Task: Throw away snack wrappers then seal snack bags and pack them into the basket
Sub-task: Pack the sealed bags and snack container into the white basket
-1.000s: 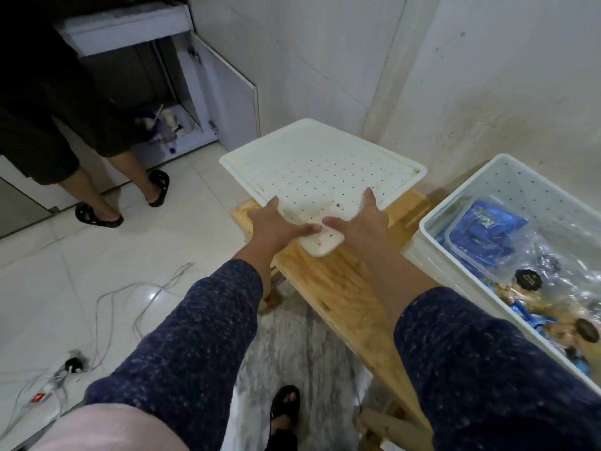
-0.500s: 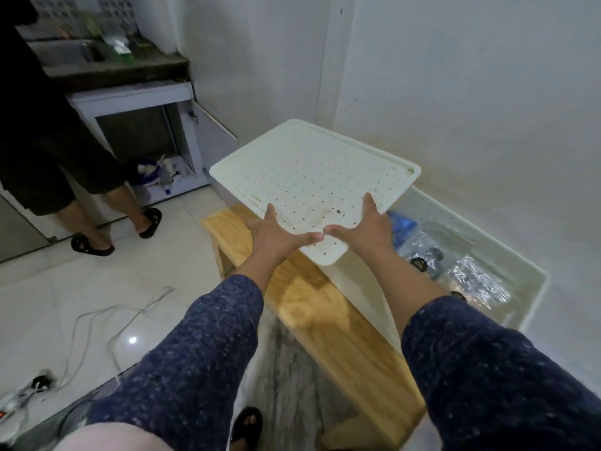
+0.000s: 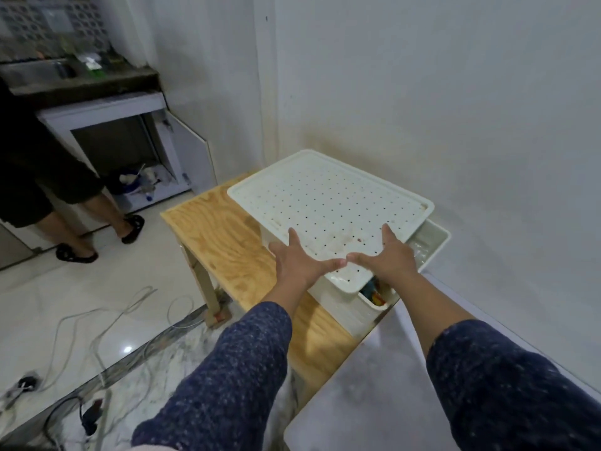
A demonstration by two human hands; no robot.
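A white perforated lid (image 3: 328, 206) lies skewed over the white plastic basket (image 3: 435, 242), which stands on a wooden bench (image 3: 224, 242). My left hand (image 3: 297, 263) and my right hand (image 3: 388, 258) grip the lid's near edge, thumbs almost touching on top. The lid covers most of the basket. At the near right corner a gap shows colourful snack bags (image 3: 374, 292). At the far right the basket's rim and clear bags stick out from under the lid.
Another person (image 3: 48, 187) in dark clothes and slippers stands at the left by an open sink cabinet (image 3: 136, 151). Cables (image 3: 97, 323) and a power strip lie on the tiled floor. A white surface (image 3: 367, 402) sits near right. Walls close in behind the bench.
Both hands carried the lid from the bench's left part rightward and lowered it over the basket. The snack bags, open to view before, are now mostly hidden beneath it.
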